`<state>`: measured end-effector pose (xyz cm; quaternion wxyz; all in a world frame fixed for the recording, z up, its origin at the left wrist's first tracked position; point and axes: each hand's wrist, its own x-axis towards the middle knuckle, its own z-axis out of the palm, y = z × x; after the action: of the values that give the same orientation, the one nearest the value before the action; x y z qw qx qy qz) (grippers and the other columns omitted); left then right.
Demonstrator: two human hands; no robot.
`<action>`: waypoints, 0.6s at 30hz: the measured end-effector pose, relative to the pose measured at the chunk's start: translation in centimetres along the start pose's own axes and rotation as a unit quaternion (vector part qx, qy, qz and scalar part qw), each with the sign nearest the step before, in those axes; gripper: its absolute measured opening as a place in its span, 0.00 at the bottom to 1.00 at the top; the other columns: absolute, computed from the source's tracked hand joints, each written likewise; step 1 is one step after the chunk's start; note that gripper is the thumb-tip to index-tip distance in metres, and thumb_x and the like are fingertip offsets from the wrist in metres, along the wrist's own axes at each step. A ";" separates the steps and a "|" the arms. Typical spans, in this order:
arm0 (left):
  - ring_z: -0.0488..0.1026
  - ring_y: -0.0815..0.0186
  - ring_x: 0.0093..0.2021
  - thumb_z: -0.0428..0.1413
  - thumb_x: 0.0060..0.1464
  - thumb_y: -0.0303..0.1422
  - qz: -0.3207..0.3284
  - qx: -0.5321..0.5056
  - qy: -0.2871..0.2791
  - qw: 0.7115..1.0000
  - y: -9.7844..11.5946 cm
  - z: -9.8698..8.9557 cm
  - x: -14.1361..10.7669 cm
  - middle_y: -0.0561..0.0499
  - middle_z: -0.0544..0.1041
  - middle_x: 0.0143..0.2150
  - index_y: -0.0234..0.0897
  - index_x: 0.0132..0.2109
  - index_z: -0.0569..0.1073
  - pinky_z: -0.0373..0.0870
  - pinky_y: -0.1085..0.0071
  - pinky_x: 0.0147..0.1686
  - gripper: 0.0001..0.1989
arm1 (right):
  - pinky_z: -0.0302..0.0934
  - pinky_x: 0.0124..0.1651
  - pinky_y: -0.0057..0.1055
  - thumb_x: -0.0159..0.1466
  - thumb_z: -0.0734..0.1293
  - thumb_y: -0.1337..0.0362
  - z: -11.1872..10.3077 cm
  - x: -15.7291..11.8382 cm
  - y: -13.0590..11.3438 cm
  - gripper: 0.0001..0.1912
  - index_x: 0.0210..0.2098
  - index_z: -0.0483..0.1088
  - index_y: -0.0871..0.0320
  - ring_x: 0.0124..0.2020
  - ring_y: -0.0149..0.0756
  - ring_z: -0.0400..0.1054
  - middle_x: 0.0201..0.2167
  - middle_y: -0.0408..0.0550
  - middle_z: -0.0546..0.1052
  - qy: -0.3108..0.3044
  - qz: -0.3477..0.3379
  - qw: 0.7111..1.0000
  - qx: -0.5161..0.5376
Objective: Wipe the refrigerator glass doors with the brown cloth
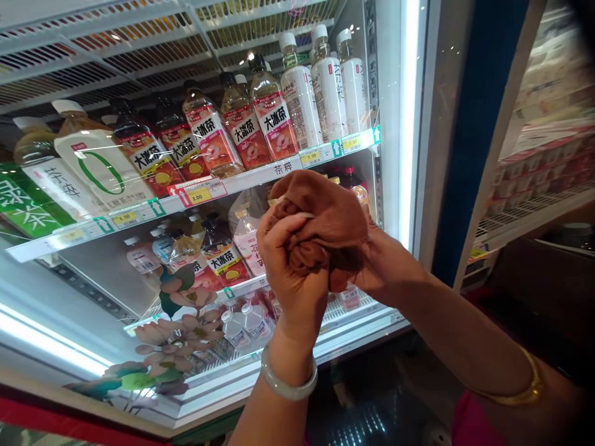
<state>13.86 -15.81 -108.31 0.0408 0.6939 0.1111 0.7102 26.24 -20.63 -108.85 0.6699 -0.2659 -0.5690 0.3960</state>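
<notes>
A bunched brown cloth (325, 217) is held up in front of a lit drinks cooler. My left hand (288, 248), with a pale bangle on its wrist, has its fingers curled round the cloth's left side. On the right, my right hand (379, 260) reaches behind the cloth, which hides its fingers; a gold bangle circles that forearm. Past the cloth stands the cooler's glass front, with bottles on the shelves behind it.
An upper cooler shelf (251, 176) bears several tea bottles (274, 118) and price tags. Flower decals (186, 328) mark the glass at lower left. Another stocked shelf (539, 204) stands right of a dark blue panel (478, 124).
</notes>
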 end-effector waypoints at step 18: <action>0.36 0.57 0.81 0.51 0.68 0.33 -0.002 0.044 -0.204 0.978 0.1 1.7 -1.8 0.41 0.49 0.81 0.45 0.76 0.41 0.39 0.45 0.79 0.37 | 0.77 0.38 0.46 0.64 0.72 0.51 -5.6 0.4 -2.6 0.23 0.58 0.70 0.42 0.44 0.46 0.79 0.58 0.48 0.78 0.258 -0.169 0.941 -0.137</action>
<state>15.66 -16.16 -110.04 0.0336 0.8254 0.1335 0.5476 32.29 -21.18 -107.69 0.8077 -0.3479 -0.4624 0.1127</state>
